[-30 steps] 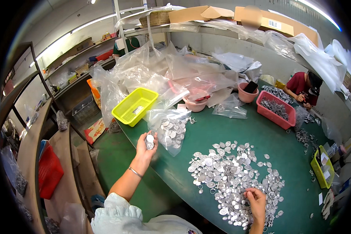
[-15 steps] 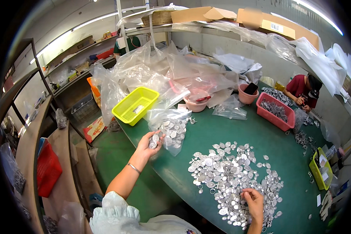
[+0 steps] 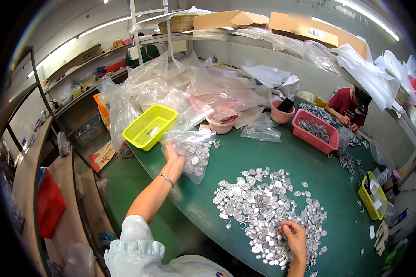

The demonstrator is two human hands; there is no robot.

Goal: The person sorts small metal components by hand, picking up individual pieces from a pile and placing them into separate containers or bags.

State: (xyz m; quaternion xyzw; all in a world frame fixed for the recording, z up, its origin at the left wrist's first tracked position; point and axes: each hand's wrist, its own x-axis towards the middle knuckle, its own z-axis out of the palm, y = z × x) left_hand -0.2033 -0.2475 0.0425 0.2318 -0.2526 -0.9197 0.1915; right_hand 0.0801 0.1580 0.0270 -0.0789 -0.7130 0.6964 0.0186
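My left hand (image 3: 174, 159) is at the left side of a clear plastic bag (image 3: 198, 176) partly filled with small silver medals (image 3: 195, 160). Its fingers are partly covered by the plastic, so whether they still hold any medals cannot be seen. A wide pile of loose oval silver medals (image 3: 263, 198) lies spread on the green table (image 3: 180, 198). Over the right part of this pile is my right hand (image 3: 295, 237), thumb and fingers pinched together at the medals. What sits between those fingertips is too small to make out.
A yellow basket (image 3: 136, 141) stands behind the bag, beside heaped clear plastic bags (image 3: 171, 83). Pink tubs (image 3: 282, 111) and a pink basket of metal parts (image 3: 316, 143) stand farther back. A person in a dark red shirt (image 3: 342, 101) works at the far right.
My left hand, which held several medals beside the bag, has moved to the bag, its fingers now partly behind plastic. My right hand stays over the pile. The whole view has shifted slightly.
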